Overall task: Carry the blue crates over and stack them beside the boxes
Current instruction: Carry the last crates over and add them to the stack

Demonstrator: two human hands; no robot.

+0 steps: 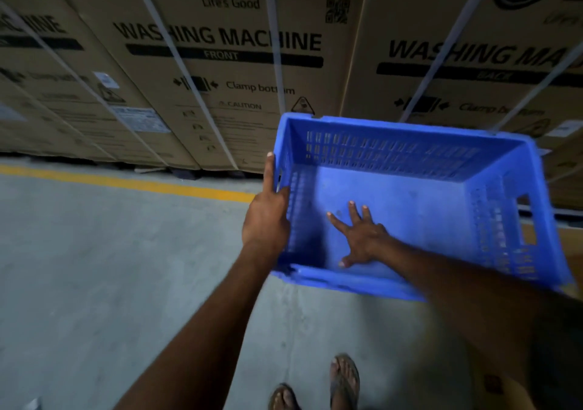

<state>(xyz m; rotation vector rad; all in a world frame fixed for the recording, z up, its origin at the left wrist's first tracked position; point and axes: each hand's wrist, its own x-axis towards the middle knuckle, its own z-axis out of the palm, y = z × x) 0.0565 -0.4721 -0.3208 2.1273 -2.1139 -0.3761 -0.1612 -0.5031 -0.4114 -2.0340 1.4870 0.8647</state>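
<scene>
A row of big cardboard boxes (pixel 220 72) is standing along the far edge of the floor (pixel 94 267), printed with "WASHING MACHINE", and pale straps (pixel 176 59) are running down their fronts. A yellow line (pixel 126 182) is running on the floor just before the boxes. Nothing is lying on the floor between the person and the boxes.

The blue crate (pixel 426 195) is being held in the air, near the boxes and in front of the gap between two of them. It is tilting, and its far rim is covering the lower part of the boxes behind. Its walls are having many small slots, and a handle hole is showing in the right wall. The crate is empty; only its plain blue bottom is showing.

The left hand (pixel 266 217) is gripping the left wall of the crate, with the thumb inside and one finger stretching along the outside up to the rim. The right hand (pixel 359 236) is lying inside the crate with fingers spread wide and flat on the bottom, not closing on anything. The right forearm is crossing over the near rim.

Two feet in sandals (pixel 345 378) are standing on the floor below the crate. At the right edge something brown is showing under the crate, perhaps another box, but it is too blurred to tell.
</scene>
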